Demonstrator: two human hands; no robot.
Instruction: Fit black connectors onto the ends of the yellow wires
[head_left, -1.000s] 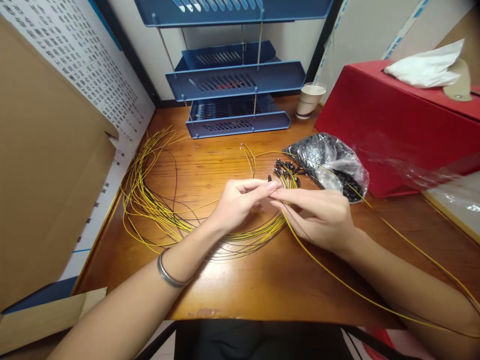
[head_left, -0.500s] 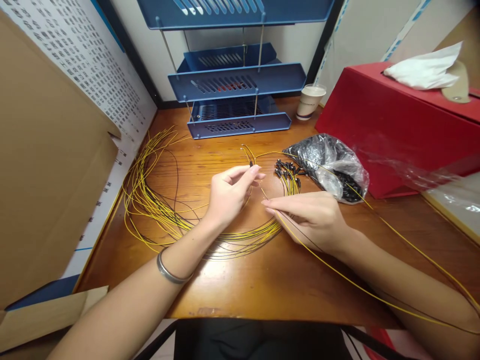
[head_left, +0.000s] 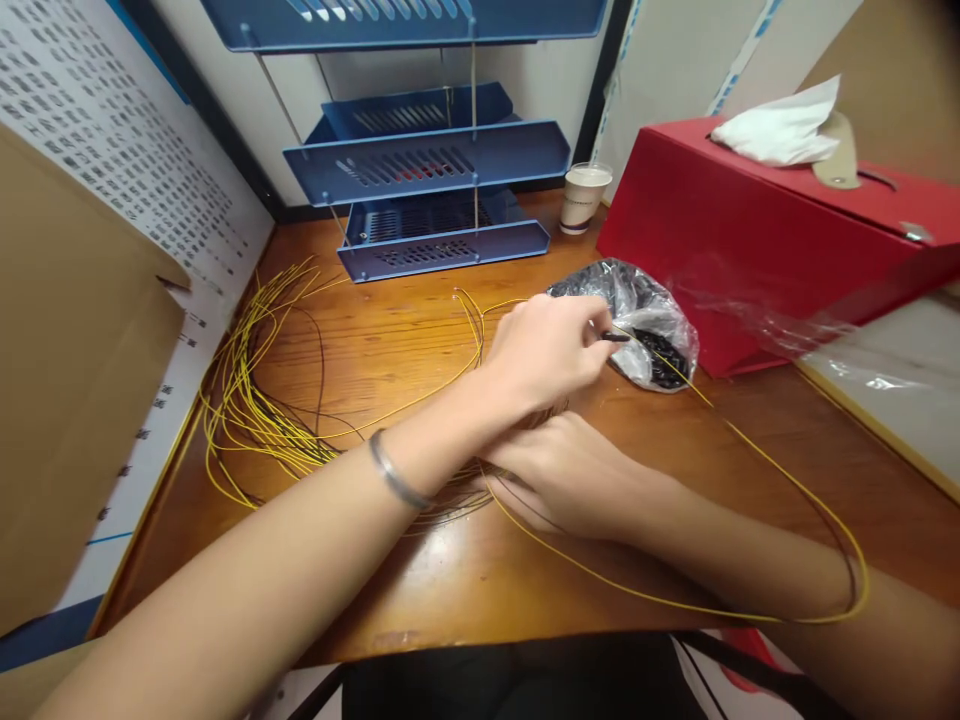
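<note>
A small black cap is pinched by the closed fingertips of the left hand at the clear plastic bag, one o'clock. The right hand is laid on the coiled thin yellow wires; its grip is hidden. Many wires at nine o'clock appear uncapped.

Yellow on warm brown
Yellow wires on the grained orange-brown desk; blue slotted trays, red box, clear bag of black parts.
</note>
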